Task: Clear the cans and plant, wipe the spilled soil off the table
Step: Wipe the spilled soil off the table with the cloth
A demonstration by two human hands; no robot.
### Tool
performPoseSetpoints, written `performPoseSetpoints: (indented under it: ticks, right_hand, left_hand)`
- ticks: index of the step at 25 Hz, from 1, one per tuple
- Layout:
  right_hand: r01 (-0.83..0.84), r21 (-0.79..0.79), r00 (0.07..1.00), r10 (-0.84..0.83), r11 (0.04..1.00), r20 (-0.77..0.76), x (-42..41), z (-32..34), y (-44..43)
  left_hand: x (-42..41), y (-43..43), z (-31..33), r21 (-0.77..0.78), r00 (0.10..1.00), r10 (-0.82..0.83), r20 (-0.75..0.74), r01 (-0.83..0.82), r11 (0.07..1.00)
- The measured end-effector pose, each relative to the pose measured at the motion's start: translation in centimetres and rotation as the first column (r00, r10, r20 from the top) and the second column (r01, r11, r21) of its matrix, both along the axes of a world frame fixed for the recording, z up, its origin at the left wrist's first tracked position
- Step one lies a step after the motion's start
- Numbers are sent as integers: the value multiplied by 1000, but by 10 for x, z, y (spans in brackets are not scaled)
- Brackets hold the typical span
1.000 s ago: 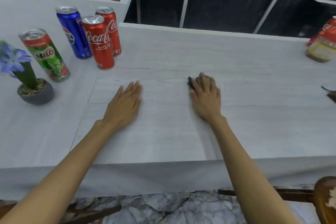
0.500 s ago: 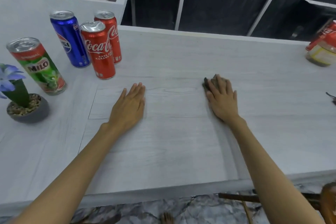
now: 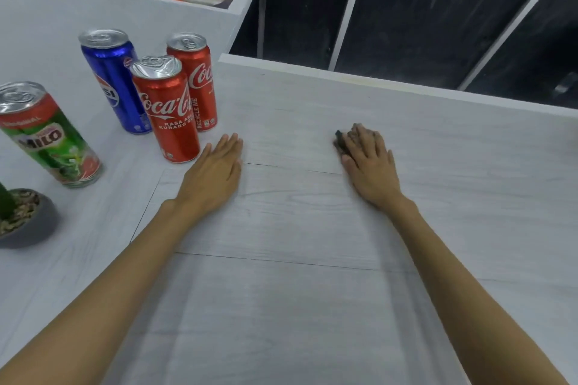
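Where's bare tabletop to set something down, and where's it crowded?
Bare: table between left hand and right hand, and everything right of it. Crowded: far left, cans and plant pot; front Coca-Cola can sits beside the left hand.

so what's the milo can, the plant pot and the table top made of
Milo can: thin metal, likely aluminium, with a bare silvery pull-tab lid and a glossy printed wall. Plant pot: matte grey, perhaps ceramic or plastic; cannot tell which. Table top: pale wood grain, probably laminate, with flat even grain and thin seams.
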State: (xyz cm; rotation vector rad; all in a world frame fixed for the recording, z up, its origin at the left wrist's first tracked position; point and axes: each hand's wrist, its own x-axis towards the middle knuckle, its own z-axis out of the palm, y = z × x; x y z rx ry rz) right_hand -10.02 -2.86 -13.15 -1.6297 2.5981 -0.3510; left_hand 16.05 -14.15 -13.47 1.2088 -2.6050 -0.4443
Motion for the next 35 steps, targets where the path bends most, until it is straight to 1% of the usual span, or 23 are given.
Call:
performPoseSetpoints:
  ticks: [1,2,3,5,6,8,9,11,14,15,16,17,19,21,22,24,25,27,28,29,30,32,35]
  right_hand:
    - [66,8,998,-66,998,21,-7,5,-29]
    - [83,12,996,-84,996,44,-1,9,-57]
    - [39,12,997,-40,999,64,14,11,-83]
    - [-153,-38,986,155,988,62,60,2,-106]
    - [-274,-79,960,277,959,38,84,-6,-99]
    - [-463,-111,886,464,879,-22,106,-22,-60]
    - [-504,-125,863,503,855,-42,99,-25,-41]
    - [-484,-105,875,479,869,-70,52,-18,-36]
    - [-200,12,980,200,980,-20,-6,2,-89]
    - [-137,28,991,137,990,15,-6,8,-110]
    - [-125,30,991,124,992,41,6,11,-125]
    - [-164,18,985,163,986,51,26,10,-132]
    - [-338,-43,940,339,940,20,71,0,-117]
    - [-508,-73,861,507,859,-21,89,-10,-69]
    - [-545,-84,838,544,834,-35,81,-13,-43]
    - [-513,-87,858,509,854,-64,39,-10,-10]
    - [-429,-67,903,424,901,-76,15,-7,-1]
    - [-176,-43,983,174,983,-54,-17,3,3]
    - [-91,-50,995,90,995,-35,-17,7,1]
    - [-68,-67,998,67,995,-18,-5,10,-1]
    - [-98,-86,995,98,991,-6,16,12,-3]
    - [-275,-138,960,278,952,7,72,5,2]
    - [-570,-243,803,594,785,36,165,-5,23]
  left_hand:
    - [0,-2,-2,-5,1000,14,2,-14,1000]
    - [-1,-3,-5,-20,1000,26,-1,-26,999]
    - [-1,-5,-8,-43,999,37,-8,-37,998]
    - [-1,-7,-12,-83,998,50,-23,-52,995]
    - [0,-8,-13,-99,998,52,-19,-53,994]
    - [1,-8,-15,-126,999,51,2,-50,991]
    - [1,-8,-15,-133,999,48,14,-46,990]
    - [-1,-6,-16,-146,998,47,29,-43,988]
    - [-2,-4,-14,-152,998,54,40,-47,987]
    - [-2,-3,-13,-149,997,59,44,-52,988]
    - [-2,-3,-13,-143,997,63,49,-56,988]
    - [-2,-2,-12,-138,996,69,53,-61,989]
    - [-3,-2,-10,-128,996,73,57,-66,990]
    - [-4,1,-6,-117,996,77,50,-71,991]
    - [-2,5,-5,-101,997,77,33,-73,992]
    - [3,19,-3,-48,996,77,-36,-78,996]
    - [6,29,-4,-25,995,73,-67,-75,997]
    - [11,49,-7,-1,993,66,-102,-66,998]
    - [12,57,-7,14,991,71,-115,-70,997]
    - [14,64,-6,45,988,85,-132,-79,996]
    - [16,70,-3,96,982,109,-157,-95,991]
    - [28,83,1,196,958,179,-225,-135,971]
    - [60,111,8,287,882,320,-348,-224,931]
